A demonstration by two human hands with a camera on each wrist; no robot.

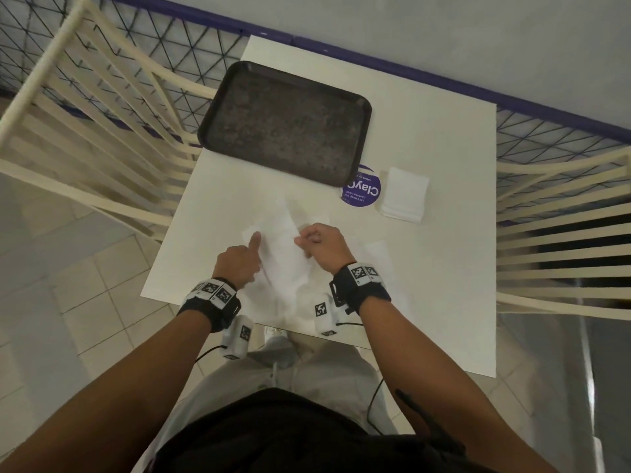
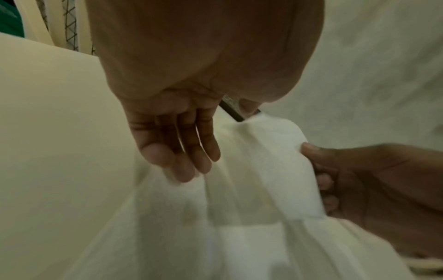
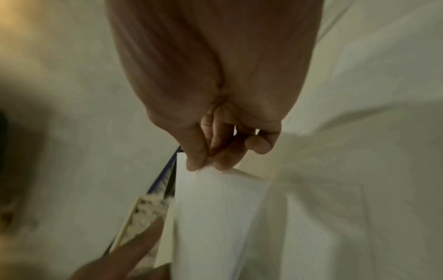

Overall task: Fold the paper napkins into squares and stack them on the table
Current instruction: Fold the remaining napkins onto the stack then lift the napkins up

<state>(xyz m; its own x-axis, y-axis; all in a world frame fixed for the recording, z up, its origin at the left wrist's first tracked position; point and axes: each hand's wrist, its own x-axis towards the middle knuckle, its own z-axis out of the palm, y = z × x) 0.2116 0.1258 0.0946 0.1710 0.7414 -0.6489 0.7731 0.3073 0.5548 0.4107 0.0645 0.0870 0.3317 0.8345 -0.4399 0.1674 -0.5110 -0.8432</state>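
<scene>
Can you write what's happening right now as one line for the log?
step: folding napkin | left hand: presses it flat | right hand: pinches its edge | folded stack: beside tray

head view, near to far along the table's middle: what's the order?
Unfolded napkin under both hands → purple round sticker → dark tray → far table edge → purple rail.

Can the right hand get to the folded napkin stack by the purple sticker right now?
Probably not yet: the right hand is pinching the open napkin. Nothing blocks the way to the stack.
</scene>
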